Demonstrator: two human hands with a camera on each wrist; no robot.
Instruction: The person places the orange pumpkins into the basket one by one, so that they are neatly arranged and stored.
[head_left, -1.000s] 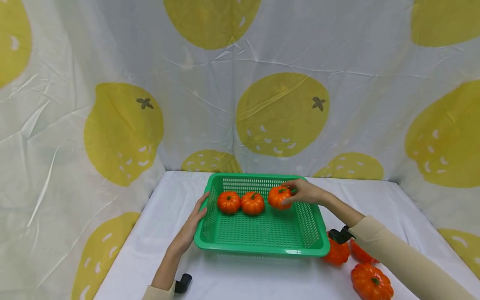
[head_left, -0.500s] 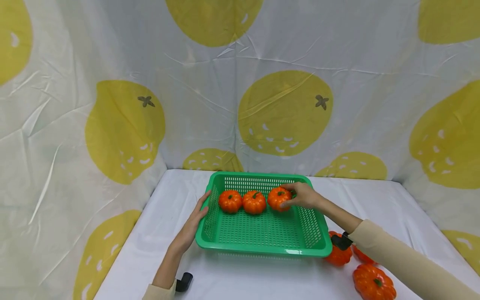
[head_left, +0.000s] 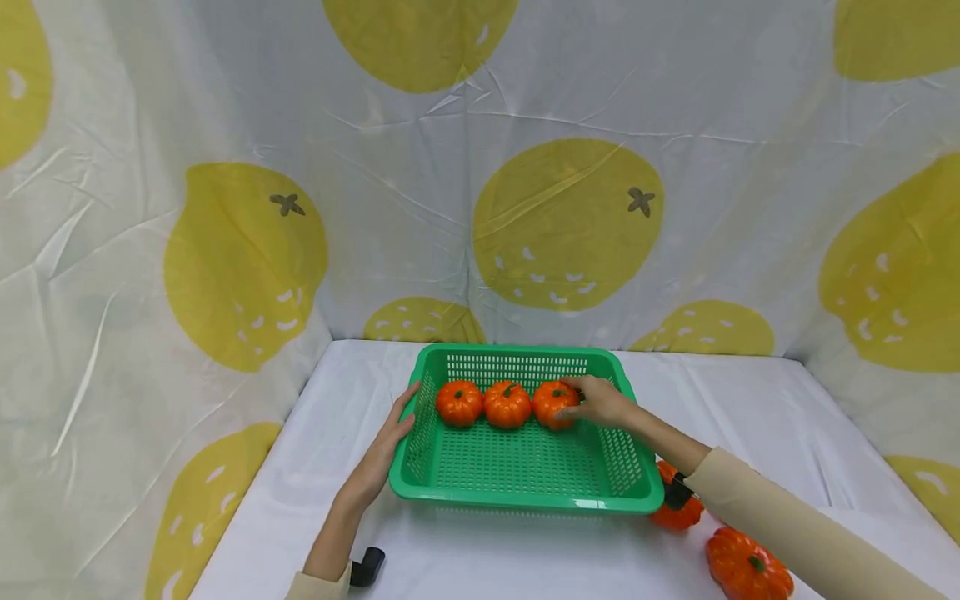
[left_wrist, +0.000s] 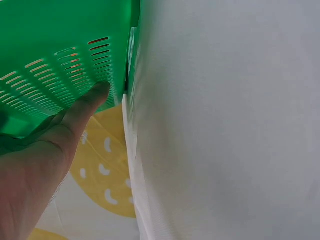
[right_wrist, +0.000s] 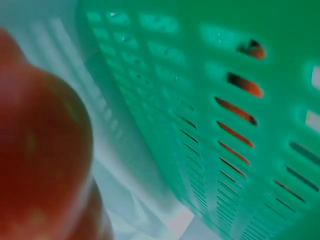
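Observation:
A green slotted basket [head_left: 525, 497] stands on the white table. Three small orange pumpkins lie in a row along its far side: left [head_left: 459, 403], middle [head_left: 506, 404], right [head_left: 552, 403]. My right hand [head_left: 600, 402] reaches over the basket's right wall and grips the right pumpkin, which rests low in the basket. My left hand [head_left: 386, 446] lies flat with straight fingers against the basket's left wall [left_wrist: 60, 65]. The right wrist view shows the blurred basket wall [right_wrist: 240, 115] and a pumpkin [right_wrist: 40, 160] very close.
More orange pumpkins lie on the table right of the basket, one [head_left: 678, 504] against its corner and one [head_left: 746, 567] near the front edge, partly behind my right sleeve. A lemon-print cloth [head_left: 562, 225] walls in the back and both sides.
My right hand has lowered the right pumpkin and shifted it slightly left, close beside the middle one. The left hand stays on the basket's wall.

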